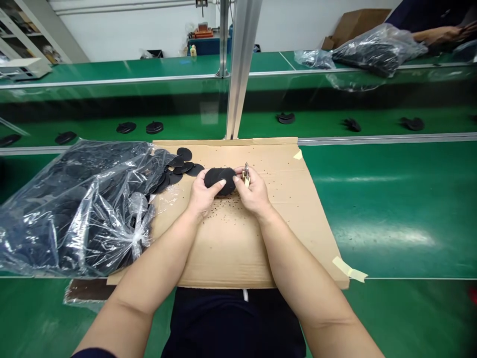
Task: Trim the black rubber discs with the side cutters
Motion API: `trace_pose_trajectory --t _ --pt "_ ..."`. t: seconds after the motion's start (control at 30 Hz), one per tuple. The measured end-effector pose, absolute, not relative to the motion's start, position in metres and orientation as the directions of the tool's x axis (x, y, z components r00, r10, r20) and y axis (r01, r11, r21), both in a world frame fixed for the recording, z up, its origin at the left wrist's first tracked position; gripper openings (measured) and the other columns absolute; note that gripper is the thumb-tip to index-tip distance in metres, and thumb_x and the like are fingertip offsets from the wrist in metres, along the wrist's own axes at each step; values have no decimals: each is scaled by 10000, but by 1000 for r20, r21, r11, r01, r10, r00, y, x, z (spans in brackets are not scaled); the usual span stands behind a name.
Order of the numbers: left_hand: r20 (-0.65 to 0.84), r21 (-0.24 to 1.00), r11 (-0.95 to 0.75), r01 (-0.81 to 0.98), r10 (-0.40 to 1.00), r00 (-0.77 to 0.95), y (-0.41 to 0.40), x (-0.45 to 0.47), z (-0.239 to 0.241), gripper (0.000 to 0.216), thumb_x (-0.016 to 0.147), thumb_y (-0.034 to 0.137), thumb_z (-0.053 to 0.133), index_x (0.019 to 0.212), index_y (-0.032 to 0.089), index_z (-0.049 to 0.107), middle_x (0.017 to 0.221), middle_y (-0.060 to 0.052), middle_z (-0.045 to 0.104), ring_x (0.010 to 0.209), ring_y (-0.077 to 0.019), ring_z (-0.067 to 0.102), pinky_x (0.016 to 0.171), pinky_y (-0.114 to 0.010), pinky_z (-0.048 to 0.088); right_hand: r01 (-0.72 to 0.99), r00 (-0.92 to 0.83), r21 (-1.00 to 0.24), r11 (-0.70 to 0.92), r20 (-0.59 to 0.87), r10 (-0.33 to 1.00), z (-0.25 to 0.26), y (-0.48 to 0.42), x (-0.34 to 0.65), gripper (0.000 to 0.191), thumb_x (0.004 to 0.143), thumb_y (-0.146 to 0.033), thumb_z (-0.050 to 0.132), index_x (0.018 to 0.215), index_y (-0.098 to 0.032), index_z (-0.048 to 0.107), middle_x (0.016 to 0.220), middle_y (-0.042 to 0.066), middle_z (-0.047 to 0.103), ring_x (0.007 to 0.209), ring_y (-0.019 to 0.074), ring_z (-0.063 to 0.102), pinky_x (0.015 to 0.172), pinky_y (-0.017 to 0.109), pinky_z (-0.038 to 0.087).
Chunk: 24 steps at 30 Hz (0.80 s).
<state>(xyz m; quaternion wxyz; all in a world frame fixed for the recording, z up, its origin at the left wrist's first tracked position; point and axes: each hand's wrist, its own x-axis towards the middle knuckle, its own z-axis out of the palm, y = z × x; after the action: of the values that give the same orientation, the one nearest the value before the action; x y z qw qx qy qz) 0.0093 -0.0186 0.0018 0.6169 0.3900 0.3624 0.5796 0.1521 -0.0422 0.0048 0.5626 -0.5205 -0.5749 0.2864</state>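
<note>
Black round discs [219,180], seemingly a couple overlapping, are held up over a cardboard sheet [231,253]. My left hand [202,194] is closed on their left side, its thumb lying across the front. With thumb and fingertips, my right hand [254,191] grips the right edge of the discs. Small nippers [246,175] with pale yellow handles are also tucked in the right hand, jaws pointing up and away. Tiny dark crumbs are scattered on the cardboard beneath. Just left of the hands, several loose black discs [184,154] spill from a clear plastic bag [93,199].
A metal post [242,69] rises behind the cardboard. Beyond it, a green conveyor belt [186,127] carries several spaced black pieces [154,128]. Tape [350,269] holds the cardboard's right corner. At the far right, another person's hands [443,35] are near a plastic bag [380,47].
</note>
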Motion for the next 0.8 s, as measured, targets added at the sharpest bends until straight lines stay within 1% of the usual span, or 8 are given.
trace_pose_trajectory --t 0.1,0.2,0.33,0.47,0.53,0.63,0.7,0.8 --pt "-40 875 77 -477 995 86 -18 8 4 565 529 241 880 1003 173 580 986 -49 681 959 -206 648 956 -395 486 233 194 -939 252 299 934 4 -42 151 275 804 -380 641 1006 -196 609 849 15 626 757 164 581 750 326 469" --pt "-46 846 107 -522 991 127 -18 7 6 578 508 222 894 992 174 583 1002 -52 683 968 -208 649 970 -405 479 130 163 -970 208 227 960 5 -42 149 308 755 -410 708 959 -196 623 811 1 618 716 152 557 697 306 461" --pt "-15 847 100 -523 986 164 -19 6 6 512 525 225 891 940 164 598 964 -51 692 955 -212 654 973 -419 475 -98 159 -981 168 151 976 10 -44 143 333 660 -389 798 860 -200 610 728 -30 588 648 123 522 651 279 451" --pt "14 845 89 -528 982 188 -19 6 6 442 536 230 887 884 149 627 916 -51 705 902 -200 664 954 -408 487 -304 208 -950 78 14 978 16 -45 137 487 507 -374 881 853 -207 583 722 -40 590 665 123 554 685 286 486" --pt "26 842 94 -531 976 214 -20 6 7 421 546 236 884 873 143 636 917 -60 711 896 -202 667 945 -407 494 -328 220 -943 55 -19 975 18 -45 137 525 454 -363 900 835 -204 576 711 -43 585 657 121 561 685 289 498" --pt "34 840 109 -532 967 252 -22 6 9 415 566 240 876 893 137 641 940 -74 714 930 -218 669 956 -413 491 -313 251 -948 63 -19 968 18 -44 137 527 435 -366 903 806 -199 567 692 -44 581 636 122 565 669 294 515" --pt "27 833 120 -541 966 256 -22 7 9 414 577 225 870 909 141 638 941 -67 711 952 -219 666 967 -409 487 -269 270 -960 74 -1 963 16 -43 137 504 457 -379 894 792 -197 564 666 -49 571 612 119 557 645 291 517" --pt "-32 798 184 -574 964 263 -21 5 10 398 613 198 845 944 164 626 965 -49 698 971 -197 654 954 -369 493 -206 243 -973 108 56 968 12 -44 135 444 554 -425 853 829 -190 596 708 -28 610 640 130 577 658 296 526"
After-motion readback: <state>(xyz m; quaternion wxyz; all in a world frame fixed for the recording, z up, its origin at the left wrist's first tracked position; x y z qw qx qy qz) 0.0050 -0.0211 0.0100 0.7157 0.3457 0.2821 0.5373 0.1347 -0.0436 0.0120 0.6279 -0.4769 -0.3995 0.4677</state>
